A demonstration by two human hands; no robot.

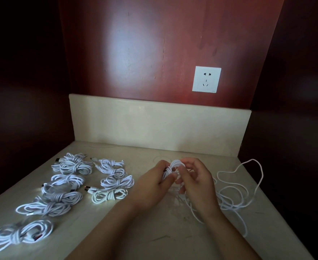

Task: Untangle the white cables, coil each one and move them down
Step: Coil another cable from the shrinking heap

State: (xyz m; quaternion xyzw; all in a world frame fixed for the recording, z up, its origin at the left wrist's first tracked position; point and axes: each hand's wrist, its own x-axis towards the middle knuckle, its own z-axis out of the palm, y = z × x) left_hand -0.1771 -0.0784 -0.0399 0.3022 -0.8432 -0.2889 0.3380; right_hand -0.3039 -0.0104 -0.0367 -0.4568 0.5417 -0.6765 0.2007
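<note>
White cable, wound into a small cable coil [173,167], is held just above the pale stone table [154,231], toward its far middle. The left hand [152,180] grips the coil from the left, its fingers [162,166] curled round the loops and the thumb pressed on the near face. The right hand [195,182] meets it from the right. Its thumb and fingers [187,163] pinch the strand at the coil's waist, where a few turns wrap crosswise around the loops. Both forearms reach in from the bottom edge.

From under the right hand a strand runs down to the loose cables [235,196], a slack white tangle spread over the right part of the table. One wide loop reaches toward the far right corner, and another strand trails along the right edge toward the near side. How many cables make up the tangle cannot be told.

On the left part of the table lie the coiled bundles [68,180], each cinched round its middle and set out in two rough columns. The longer column runs from far to near along the left edge; the shorter one lies beside it, closer to the hands. Dark plug ends stick out of a few bundles.

Behind the table stands a cream backsplash [154,124]. Above it a glossy red-brown wall panel [135,44] carries a white wall socket [206,79], right of centre.
</note>
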